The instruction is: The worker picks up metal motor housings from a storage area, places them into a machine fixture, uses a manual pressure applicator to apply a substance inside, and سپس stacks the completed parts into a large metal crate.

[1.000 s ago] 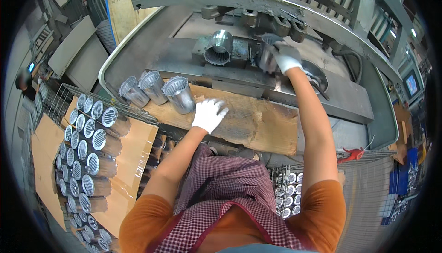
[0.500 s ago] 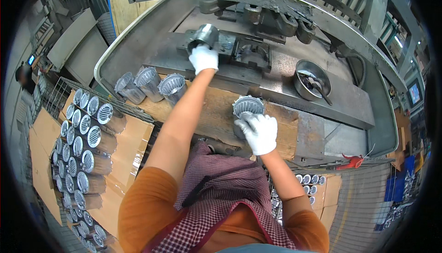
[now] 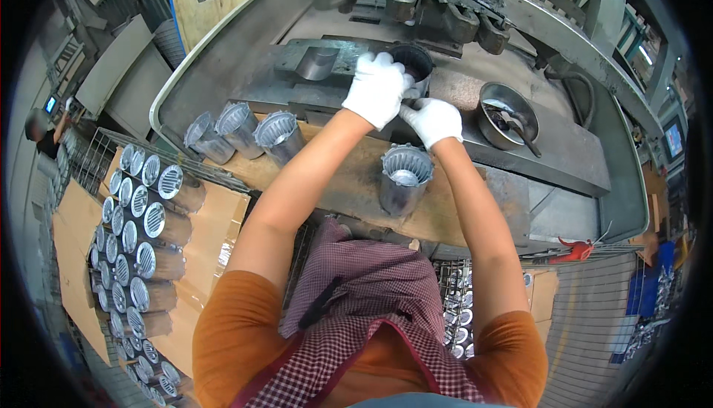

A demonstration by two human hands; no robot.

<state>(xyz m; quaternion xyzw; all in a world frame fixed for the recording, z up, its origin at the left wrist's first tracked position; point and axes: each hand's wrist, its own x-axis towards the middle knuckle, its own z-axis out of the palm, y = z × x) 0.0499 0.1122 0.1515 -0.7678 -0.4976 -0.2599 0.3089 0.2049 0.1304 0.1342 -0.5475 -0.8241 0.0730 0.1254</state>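
Head view: L hand (image 3: 373, 90) + R hand (image 3: 433, 121) both at dark metal cup (image 3: 414, 62) on machine bed (image 3: 568, 157); fingers part-curled, can't tell if gripping. Bowl (image 3: 503, 93) w/ tool (image 3: 528, 142) to R; lone cup (image 3: 401, 194) on board (image 3: 353, 175), btwn forearms; 3 cups (image 3: 239, 130) L.

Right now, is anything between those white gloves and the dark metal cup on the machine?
Nothing visible: the left hand and right hand are at the near side of the dark metal cup, partly hiding it.
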